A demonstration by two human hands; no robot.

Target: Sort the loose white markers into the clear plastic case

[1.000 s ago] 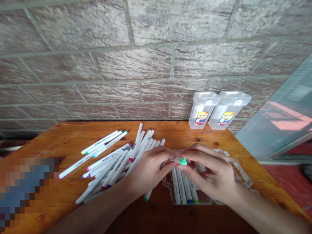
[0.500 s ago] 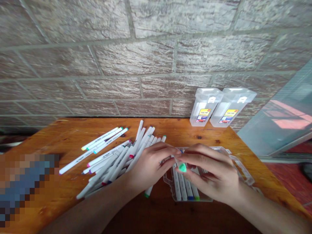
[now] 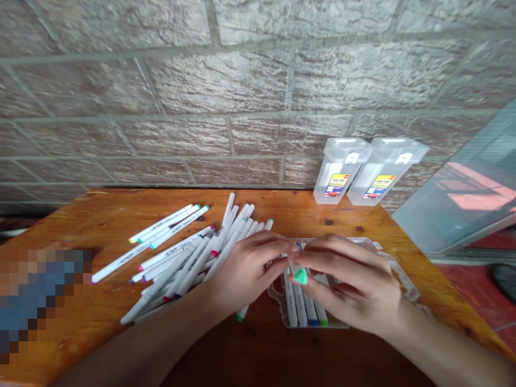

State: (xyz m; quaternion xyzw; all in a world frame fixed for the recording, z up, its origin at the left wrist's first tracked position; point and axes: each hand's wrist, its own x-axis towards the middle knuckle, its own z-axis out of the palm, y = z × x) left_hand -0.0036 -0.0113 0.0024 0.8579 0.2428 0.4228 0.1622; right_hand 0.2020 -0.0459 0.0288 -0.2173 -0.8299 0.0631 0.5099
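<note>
Between my two hands is a white marker (image 3: 299, 275) with a mint-green end that points toward me. The fingertips of my left hand (image 3: 256, 266) are closed at its far part. My right hand (image 3: 350, 277) pinches it near the green end, with the thumb below and the fingers above; most of the barrel is hidden. Directly beneath lies a clear plastic case (image 3: 288, 321), opened flat, with several white markers (image 3: 301, 306) side by side in it, two showing blue and lime ends. A loose pile of white markers (image 3: 193, 263) with coloured ends lies left of my left hand.
Two clear upright cases (image 3: 336, 174) with yellow labels stand at the table's back edge against the brick wall (image 3: 242, 80). The wooden table (image 3: 282, 209) ends at the right near a glass panel (image 3: 463, 199). A pixelated patch covers the left edge.
The marker's green end has dipped slightly and tilted more toward me, while both hands keep hold of it. The whole view has shifted a little. The pile and the cased markers look unchanged.
</note>
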